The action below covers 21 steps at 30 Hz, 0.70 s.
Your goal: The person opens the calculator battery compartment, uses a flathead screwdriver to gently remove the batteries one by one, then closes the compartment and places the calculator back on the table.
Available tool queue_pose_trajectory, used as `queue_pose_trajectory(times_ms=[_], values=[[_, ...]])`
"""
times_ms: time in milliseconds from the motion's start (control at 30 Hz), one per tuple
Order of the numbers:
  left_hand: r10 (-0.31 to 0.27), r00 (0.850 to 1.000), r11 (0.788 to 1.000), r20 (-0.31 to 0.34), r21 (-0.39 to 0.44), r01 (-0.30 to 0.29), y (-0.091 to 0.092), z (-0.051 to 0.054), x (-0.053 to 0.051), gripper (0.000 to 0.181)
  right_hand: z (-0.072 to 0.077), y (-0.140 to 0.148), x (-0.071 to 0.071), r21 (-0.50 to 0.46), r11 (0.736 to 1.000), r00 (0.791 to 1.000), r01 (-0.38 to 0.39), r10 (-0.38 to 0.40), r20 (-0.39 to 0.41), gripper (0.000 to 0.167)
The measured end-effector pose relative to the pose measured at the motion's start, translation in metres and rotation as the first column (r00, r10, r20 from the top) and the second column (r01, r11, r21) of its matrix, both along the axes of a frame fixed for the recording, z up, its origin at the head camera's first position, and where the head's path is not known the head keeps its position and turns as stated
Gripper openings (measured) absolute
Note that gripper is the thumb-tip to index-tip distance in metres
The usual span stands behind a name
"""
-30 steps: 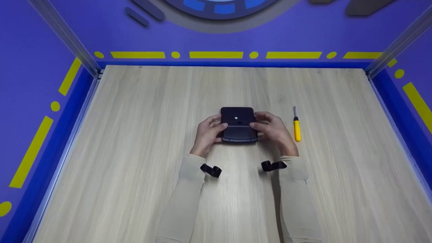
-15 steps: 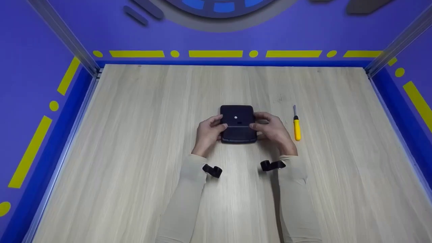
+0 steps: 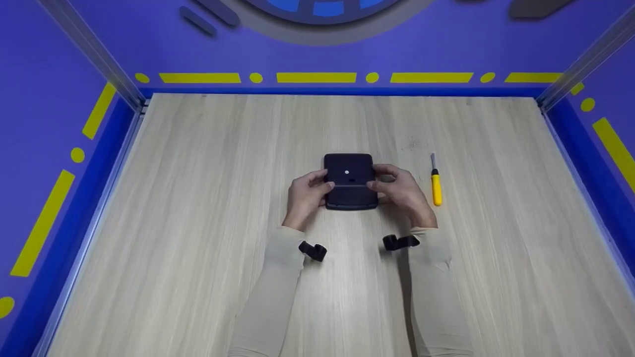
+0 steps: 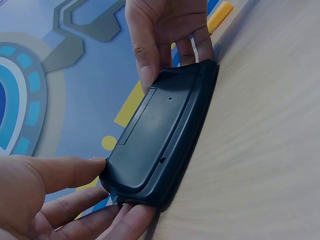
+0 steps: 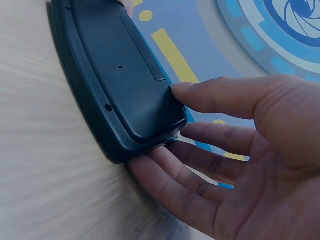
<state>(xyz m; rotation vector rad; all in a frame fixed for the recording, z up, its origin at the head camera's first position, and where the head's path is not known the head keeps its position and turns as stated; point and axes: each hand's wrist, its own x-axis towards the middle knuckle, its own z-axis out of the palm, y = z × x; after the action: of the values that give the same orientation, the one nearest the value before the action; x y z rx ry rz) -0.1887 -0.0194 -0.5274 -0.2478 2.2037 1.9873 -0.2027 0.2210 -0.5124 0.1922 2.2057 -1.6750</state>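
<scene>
A black, rounded-corner device that looks like a calculator (image 3: 352,196) lies between both hands, its plain back facing up. That back carries a white dot and small screw holes; its underside is hidden. My left hand (image 3: 305,198) grips the left side, thumb on top and fingers beneath. Likewise my right hand (image 3: 404,191) holds the right side. In the left wrist view the calculator (image 4: 155,130) appears tilted, and a thin panel seam runs along its back. Fingers of the right hand (image 5: 250,135) reach under its edge in the right wrist view.
A yellow-handled screwdriver (image 3: 436,188) lies right of the right hand, its tip pointing away. The pale wood table (image 3: 198,208) is bounded by blue-purple walls (image 3: 317,59) with yellow dashes at the back and both sides. Dark specks (image 3: 411,144) mark the tabletop.
The calculator has tipped slightly, so more of its back face and less of its near edge shows in the head view. Both hands keep nearly the same hold; the screwdriver stays put.
</scene>
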Motion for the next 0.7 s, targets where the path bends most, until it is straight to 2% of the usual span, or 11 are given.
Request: queue_pose_trajectory(times_ms=[267,433,567,700], values=[[0.01,1.0,1.0,0.005,-0.018,-0.01,0.0005,0.0002,-0.0008,0.04,0.0024,-0.0009,0.0018,0.043,0.999,1.0,-0.006,0.007,-0.01,0.065],[-0.004,0.999,0.997,-0.044,-0.083,0.0,0.0005,-0.0003,-0.0013,0.042,0.0035,-0.0023,0.0016,0.144,0.99,0.995,-0.015,0.029,-0.098,0.056],[-0.029,0.992,0.988,-0.123,-0.152,0.01,-0.0001,-0.0007,-0.0018,0.044,0.0036,-0.0047,0.0017,0.238,0.971,0.975,0.013,0.04,-0.218,0.047],[-0.052,0.98,0.975,-0.195,-0.223,0.007,-0.0007,0.0,-0.0028,0.047,0.0027,-0.0076,0.0021,0.271,0.962,0.934,0.025,0.074,-0.349,0.039]])
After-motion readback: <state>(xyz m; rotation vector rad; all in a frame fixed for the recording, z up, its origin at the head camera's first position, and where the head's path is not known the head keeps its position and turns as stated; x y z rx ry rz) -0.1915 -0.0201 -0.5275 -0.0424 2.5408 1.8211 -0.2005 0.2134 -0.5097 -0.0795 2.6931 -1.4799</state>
